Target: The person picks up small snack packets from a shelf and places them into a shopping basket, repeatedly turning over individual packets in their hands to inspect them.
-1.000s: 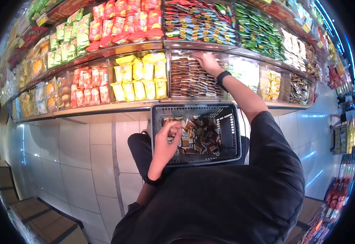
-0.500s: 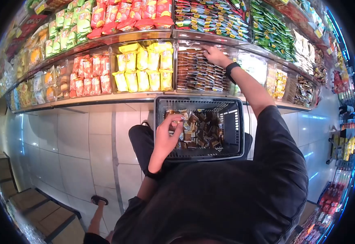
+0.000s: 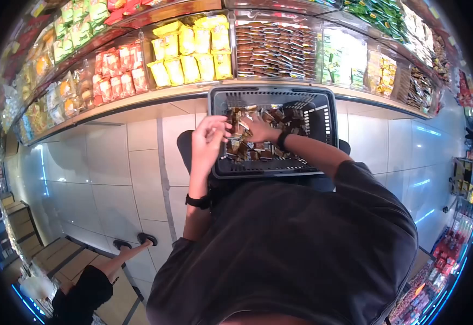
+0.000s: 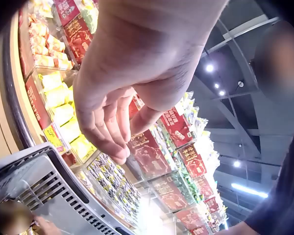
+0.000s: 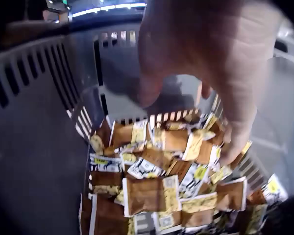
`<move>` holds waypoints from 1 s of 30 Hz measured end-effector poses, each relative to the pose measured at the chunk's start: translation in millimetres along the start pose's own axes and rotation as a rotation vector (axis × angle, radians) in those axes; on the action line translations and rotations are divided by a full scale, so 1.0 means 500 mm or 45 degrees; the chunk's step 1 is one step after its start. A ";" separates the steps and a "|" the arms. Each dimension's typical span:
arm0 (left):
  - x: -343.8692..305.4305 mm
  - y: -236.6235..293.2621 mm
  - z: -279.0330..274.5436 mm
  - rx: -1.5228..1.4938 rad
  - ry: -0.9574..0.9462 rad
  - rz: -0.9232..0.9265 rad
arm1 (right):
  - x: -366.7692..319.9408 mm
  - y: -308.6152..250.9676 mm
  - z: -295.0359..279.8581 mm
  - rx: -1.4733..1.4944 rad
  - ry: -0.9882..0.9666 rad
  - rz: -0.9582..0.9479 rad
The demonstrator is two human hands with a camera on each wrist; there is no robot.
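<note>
Brown-and-cream rectangular plastic packets (image 5: 147, 196), too many to count, heaped beneath one loosely spread right grip (image 3: 262, 131), within one dark-grey slatted plastic basket (image 3: 319, 112); one loosely bent left grip (image 3: 207, 142) near, left of the right.

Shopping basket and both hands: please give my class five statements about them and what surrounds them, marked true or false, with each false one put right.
1. The right hand is inside the basket. True.
2. The basket is empty. False: many brown packets lie in it.
3. In the head view, the yellow packets are left of the shelved brown packets. True.
4. The left hand is reaching into a shelf tray. False: it is by the basket's left side.
5. The left wristband and right wristband are both white. False: both are black.
</note>
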State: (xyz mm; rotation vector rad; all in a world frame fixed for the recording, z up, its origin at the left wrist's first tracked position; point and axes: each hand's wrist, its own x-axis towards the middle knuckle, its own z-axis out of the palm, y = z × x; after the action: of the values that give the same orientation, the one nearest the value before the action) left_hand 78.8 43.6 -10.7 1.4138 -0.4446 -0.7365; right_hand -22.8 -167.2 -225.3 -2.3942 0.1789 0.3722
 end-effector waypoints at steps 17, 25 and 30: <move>-0.043 0.010 -0.011 0.031 -0.009 -0.148 | 0.076 -0.018 0.216 -0.243 -0.303 0.125; -0.052 0.017 -0.017 0.060 0.002 -0.087 | 0.069 -0.011 0.203 0.083 -0.191 0.037; -0.055 -0.010 -0.029 0.039 0.038 -0.126 | -0.008 0.007 0.033 0.887 -0.222 0.074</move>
State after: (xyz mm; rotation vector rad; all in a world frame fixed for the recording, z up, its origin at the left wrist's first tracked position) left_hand 68.4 73.1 -13.5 1.4815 -0.3661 -0.7902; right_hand -30.9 -158.7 -237.9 -1.6661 0.2505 0.4544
